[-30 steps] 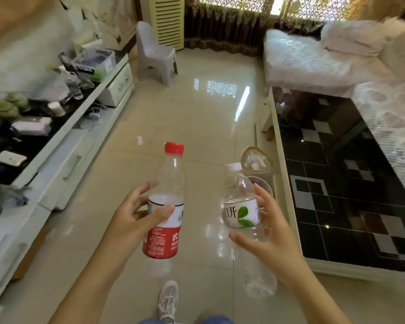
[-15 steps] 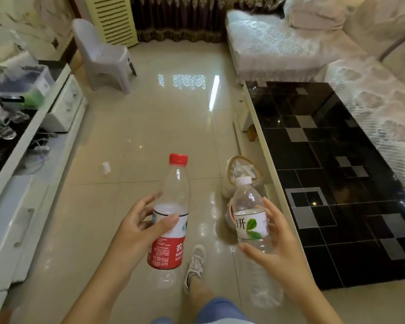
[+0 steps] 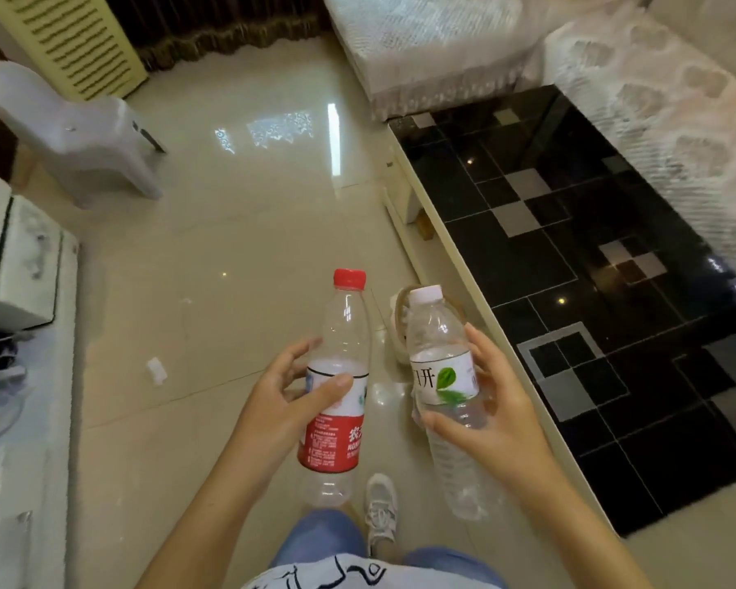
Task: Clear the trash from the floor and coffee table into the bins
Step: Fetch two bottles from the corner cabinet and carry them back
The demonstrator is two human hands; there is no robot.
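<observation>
Both hands grip upright bottles: left hand (image 3: 281, 408) red-capped bottle (image 3: 338, 388), right hand (image 3: 491, 412) white-capped bottle (image 3: 445, 376) (basket (image 3: 400, 312) behind).

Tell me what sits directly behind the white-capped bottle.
Behind the white-capped bottle, held in the right hand, a woven bin stands on the floor beside the coffee table. The bottle covers most of it; its contents cannot be seen.

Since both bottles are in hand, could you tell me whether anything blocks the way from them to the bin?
Nothing visible does. The bin stands on the floor by the coffee table, just beyond the white-capped bottle, which partly hides it; only bare tile lies between.
</observation>
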